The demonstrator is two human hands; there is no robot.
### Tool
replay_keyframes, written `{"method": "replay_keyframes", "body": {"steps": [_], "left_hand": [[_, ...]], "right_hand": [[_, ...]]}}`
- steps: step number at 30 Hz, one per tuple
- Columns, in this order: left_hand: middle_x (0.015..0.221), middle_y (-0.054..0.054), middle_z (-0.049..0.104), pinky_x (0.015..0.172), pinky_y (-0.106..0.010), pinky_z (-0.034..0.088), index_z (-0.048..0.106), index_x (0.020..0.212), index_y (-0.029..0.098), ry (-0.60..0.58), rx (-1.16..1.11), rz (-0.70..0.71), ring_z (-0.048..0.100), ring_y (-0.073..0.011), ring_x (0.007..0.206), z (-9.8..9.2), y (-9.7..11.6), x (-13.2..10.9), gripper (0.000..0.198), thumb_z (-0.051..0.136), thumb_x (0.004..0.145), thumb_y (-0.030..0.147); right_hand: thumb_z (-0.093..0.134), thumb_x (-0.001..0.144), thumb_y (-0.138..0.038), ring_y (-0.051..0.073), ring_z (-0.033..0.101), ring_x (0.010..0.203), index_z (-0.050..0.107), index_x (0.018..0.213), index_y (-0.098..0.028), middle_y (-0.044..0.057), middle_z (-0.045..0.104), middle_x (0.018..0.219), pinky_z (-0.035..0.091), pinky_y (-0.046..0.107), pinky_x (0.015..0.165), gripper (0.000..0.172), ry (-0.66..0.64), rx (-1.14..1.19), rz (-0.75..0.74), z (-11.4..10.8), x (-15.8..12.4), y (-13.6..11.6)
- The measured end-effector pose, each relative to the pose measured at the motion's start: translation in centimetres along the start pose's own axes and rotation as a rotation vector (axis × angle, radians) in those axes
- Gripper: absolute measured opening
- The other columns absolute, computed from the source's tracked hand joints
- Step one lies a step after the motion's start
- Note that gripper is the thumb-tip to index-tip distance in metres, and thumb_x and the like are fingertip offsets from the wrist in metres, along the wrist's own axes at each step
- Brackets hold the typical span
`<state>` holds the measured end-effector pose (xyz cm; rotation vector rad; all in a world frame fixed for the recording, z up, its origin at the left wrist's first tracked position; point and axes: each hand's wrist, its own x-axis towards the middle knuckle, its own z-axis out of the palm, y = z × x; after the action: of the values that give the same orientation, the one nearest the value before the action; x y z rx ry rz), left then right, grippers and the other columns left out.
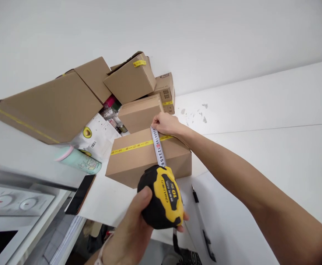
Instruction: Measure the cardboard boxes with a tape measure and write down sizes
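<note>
My left hand is wrapped round a black and yellow tape measure, held in front of a closed cardboard box. From its case a white blade runs out across the top of the box. At the far top edge, my right hand pinches the end of that blade; its fingertips partly hide the tip. Yellow printed tape crosses the box top beneath the blade. To the right of the case, a pen lies on the white table.
More cardboard boxes stand stacked behind and to the left. A mint tumbler and a white avocado-print bag lie on the left. A dark phone rests at the table's left edge. A white appliance with knobs stands lower left.
</note>
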<state>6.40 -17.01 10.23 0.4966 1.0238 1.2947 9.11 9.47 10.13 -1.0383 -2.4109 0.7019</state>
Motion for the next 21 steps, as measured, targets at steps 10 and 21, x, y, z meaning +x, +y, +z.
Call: {"method": "replay_keyframes", "body": {"steps": [10, 21], "left_hand": [[0.087, -0.009, 0.064, 0.070, -0.040, 0.057, 0.057, 0.121, 0.019, 0.093, 0.160, 0.262, 0.063, -0.0240, 0.074, 1.7, -5.1, 1.5, 0.065, 0.071, 0.076, 0.063], [0.136, -0.011, 0.058, 0.097, -0.045, 0.051, 0.035, 0.146, 0.028, 0.249, 0.578, 0.516, 0.059, -0.0335, 0.116, 2.3, -5.1, 2.3, 0.098, 0.087, 0.066, 0.048]], "right_hand": [[0.059, 0.085, -0.025, 0.024, 0.065, 0.094, 0.073, 0.087, -0.022, 0.005, 0.075, 0.098, 0.046, 0.033, 0.081, 0.014, -0.028, 0.047, 0.051, -0.1, 0.0, 0.0], [0.059, 0.086, -0.026, 0.019, 0.064, 0.082, 0.072, 0.086, -0.019, 0.005, 0.074, 0.089, 0.044, 0.028, 0.074, 0.015, -0.014, 0.094, 0.054, 0.1, -0.2, 0.3]]}}
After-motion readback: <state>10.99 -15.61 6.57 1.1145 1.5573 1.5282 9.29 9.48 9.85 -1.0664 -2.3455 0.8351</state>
